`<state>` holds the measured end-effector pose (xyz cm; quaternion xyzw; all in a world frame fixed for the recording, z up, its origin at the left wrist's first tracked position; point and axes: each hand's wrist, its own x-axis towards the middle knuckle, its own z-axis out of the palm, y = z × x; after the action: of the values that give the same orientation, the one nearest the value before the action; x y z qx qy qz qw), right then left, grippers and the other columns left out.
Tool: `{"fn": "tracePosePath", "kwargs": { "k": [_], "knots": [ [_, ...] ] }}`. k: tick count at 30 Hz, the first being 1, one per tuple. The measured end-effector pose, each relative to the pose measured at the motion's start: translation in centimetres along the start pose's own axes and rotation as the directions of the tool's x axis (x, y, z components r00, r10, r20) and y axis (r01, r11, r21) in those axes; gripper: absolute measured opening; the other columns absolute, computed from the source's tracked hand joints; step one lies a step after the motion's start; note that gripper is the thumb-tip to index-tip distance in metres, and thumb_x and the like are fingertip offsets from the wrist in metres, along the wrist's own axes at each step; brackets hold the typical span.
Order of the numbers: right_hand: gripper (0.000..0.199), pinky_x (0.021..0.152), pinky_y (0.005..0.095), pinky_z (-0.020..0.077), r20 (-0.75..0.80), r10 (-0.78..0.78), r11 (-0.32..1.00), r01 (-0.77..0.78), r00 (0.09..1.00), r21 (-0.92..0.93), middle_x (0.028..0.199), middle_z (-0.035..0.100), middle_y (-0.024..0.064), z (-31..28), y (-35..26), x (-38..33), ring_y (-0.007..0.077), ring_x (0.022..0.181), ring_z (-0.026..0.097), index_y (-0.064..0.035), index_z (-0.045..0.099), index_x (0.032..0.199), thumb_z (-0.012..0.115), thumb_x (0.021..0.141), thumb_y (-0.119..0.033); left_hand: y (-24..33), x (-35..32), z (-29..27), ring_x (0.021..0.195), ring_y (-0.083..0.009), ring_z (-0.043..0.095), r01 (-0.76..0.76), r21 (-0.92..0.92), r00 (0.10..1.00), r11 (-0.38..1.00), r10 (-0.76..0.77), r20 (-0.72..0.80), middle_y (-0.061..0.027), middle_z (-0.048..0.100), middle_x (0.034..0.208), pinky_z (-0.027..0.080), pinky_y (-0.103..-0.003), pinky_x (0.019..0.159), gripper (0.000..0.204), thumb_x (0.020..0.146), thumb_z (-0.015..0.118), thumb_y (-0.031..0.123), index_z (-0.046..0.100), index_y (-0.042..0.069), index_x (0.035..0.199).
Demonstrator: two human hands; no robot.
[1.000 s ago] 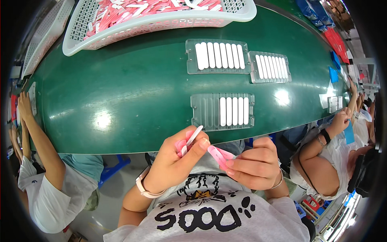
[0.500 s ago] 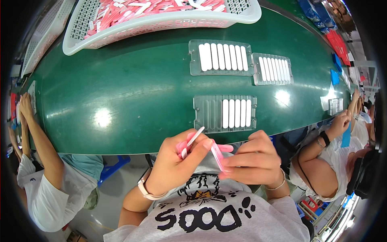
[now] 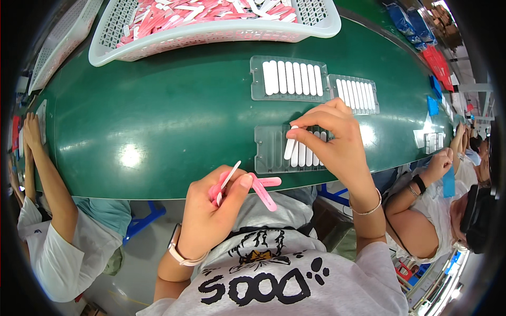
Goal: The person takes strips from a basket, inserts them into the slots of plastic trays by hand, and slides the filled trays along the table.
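Several small nail files (image 3: 263,195), pink on one face and white on the other, fan out of my left hand (image 3: 216,200). That hand is closed round them just off the table's near edge. Between thumb and fingertips, my right hand (image 3: 334,137) pinches one nail file (image 3: 290,146), white face showing. It is over the near clear slotted tray (image 3: 270,150), at the left end of the row of white files (image 3: 302,155). Bare slots show on the tray's left side, while my fingers hide part of its right side. I cannot tell whether the pinched file touches its slot.
Two more clear trays (image 3: 257,89) (image 3: 375,109) hold rows of white files farther back. A white perforated basket (image 3: 211,32) heaped with pink and white files stands at the far left. Other people's arms (image 3: 55,181) (image 3: 421,184) are at both sides of the green table (image 3: 158,110).
My right hand has moved forward from beside my left hand to the near tray, carrying a nail file. My left hand has shifted slightly left and down, still gripping its bunch.
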<state>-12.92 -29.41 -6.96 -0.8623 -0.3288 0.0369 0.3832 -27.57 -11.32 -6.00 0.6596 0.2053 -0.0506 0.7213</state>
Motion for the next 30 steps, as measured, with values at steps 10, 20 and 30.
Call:
{"fn": "tracePosePath", "kwargs": {
  "k": [10,20,30],
  "knots": [
    [0.031,0.078,0.0328,0.0322,0.007,-0.024,0.971,0.025,1.0,-0.238,0.089,0.053,-0.0009,0.3,-0.5,-0.5,0.02,0.088,0.047,-0.0117,0.066,0.09,0.081,0.066,-0.024,0.4,-0.3,0.4,0.057,-0.0015,0.03,-0.029,-0.03,1.0,0.999,0.029,-0.008,0.0073,0.042,0.061,0.026,-0.02,0.05,0.018,0.094,0.057,0.013,0.06,-0.002,0.085],
    [0.025,0.073,0.0318,0.0374,0.086,-0.695,0.709,0.701,0.714,-0.084,0.105,0.064,-0.0001,0.2,-3.1,-3.2,0.0167,0.086,0.053,-0.0148,0.073,0.09,0.079,0.066,-0.018,-0.2,-0.7,0.9,0.058,-0.0018,0.034,-0.035,-0.001,0.999,0.999,0.035,0.015,0.0073,0.046,0.063,0.028,-0.02,0.05,0.019,0.095,0.057,0.017,0.061,0.001,0.085],
    [0.014,0.058,0.0268,0.0422,0.321,-0.068,0.998,0.059,0.944,0.038,0.085,0.066,0.009,-1.6,-1.6,0.7,0.016,0.067,0.056,-0.0034,0.067,0.097,0.058,0.088,-0.006,-0.5,-1.6,-0.2,0.057,-0.0004,0.031,-0.027,-0.134,0.999,0.991,0.029,0.018,0.008,0.043,0.063,0.026,-0.02,0.05,0.019,0.095,0.055,0.015,0.06,0.001,0.084]
  ]
}}
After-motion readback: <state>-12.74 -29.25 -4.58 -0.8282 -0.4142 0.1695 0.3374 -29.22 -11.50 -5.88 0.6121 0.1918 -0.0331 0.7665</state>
